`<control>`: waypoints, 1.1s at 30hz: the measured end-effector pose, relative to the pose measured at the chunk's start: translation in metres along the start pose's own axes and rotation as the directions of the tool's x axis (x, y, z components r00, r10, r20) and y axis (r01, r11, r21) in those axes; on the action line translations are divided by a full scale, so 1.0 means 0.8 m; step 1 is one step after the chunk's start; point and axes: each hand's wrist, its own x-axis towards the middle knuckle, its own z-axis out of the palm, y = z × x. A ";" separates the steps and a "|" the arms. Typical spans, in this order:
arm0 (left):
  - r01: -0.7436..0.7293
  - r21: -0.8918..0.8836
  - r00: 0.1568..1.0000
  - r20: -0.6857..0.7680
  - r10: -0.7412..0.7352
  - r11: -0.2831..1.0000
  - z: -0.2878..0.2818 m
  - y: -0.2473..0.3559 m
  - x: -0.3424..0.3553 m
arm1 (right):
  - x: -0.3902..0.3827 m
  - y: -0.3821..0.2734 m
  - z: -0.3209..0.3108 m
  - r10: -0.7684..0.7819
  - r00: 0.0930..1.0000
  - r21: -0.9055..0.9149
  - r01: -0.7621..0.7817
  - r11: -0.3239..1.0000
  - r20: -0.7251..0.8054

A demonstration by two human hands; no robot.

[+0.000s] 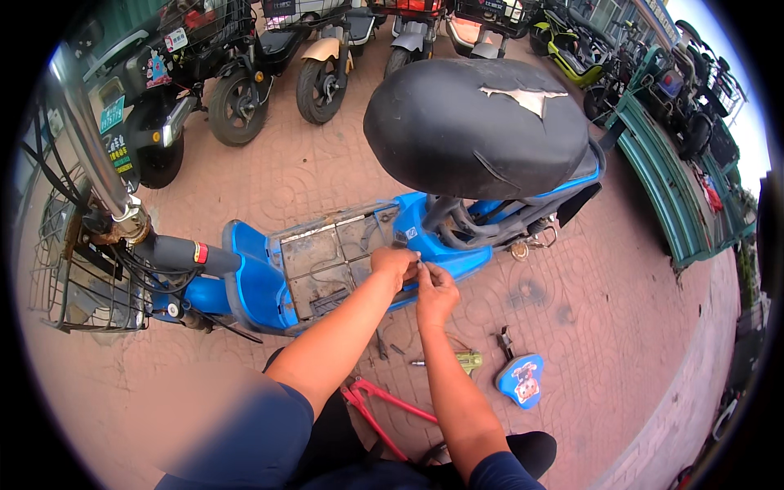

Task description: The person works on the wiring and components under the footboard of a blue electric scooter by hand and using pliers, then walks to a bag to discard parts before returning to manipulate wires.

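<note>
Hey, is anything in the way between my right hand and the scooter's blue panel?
Nothing visible stands between your right hand and the blue panel. Your left hand is alongside; the black seat lies beyond.

Perhaps a small part (pixel 420 259) between the fingers (pixel 425 277), too tiny for certainty
</note>
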 end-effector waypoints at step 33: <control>0.200 -0.254 0.883 0.465 -0.062 0.946 0.011 0.046 -0.150 | 0.124 -0.027 -0.258 -0.281 0.954 -0.443 0.299 0.845 0.107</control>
